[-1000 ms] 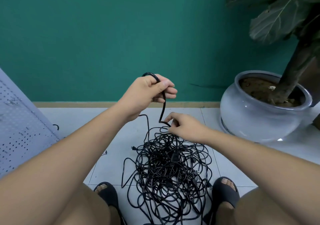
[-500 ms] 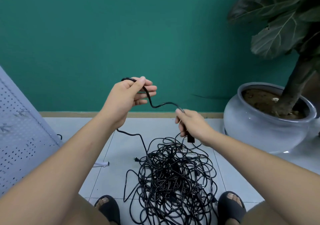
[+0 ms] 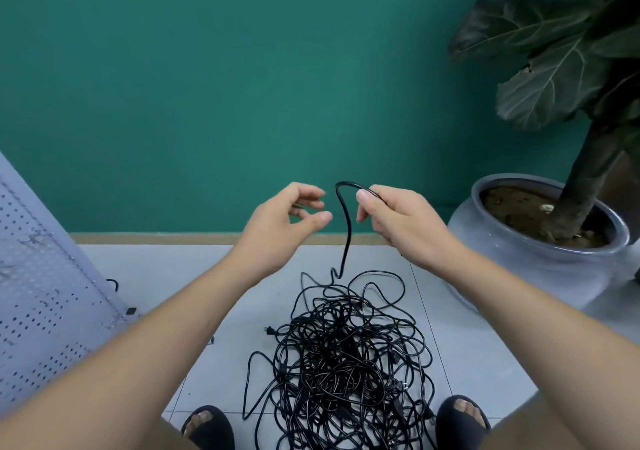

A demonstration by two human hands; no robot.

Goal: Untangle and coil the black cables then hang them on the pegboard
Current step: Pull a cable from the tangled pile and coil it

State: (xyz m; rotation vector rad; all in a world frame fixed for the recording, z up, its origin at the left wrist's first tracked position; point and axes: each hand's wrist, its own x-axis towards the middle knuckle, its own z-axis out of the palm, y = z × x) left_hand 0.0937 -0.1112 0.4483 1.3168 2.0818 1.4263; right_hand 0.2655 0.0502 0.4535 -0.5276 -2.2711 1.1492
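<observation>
No text, label, brand, number or sign can be read anywhere in the view.

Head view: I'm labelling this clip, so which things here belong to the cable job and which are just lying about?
Belongs to the job:
- cable pile on the floor
- lifted cable, pinched in the right hand
- left hand, open beside it
- pegboard, leaning at the left

Just lying about:
- plant pot
- plant
- sandals
</observation>
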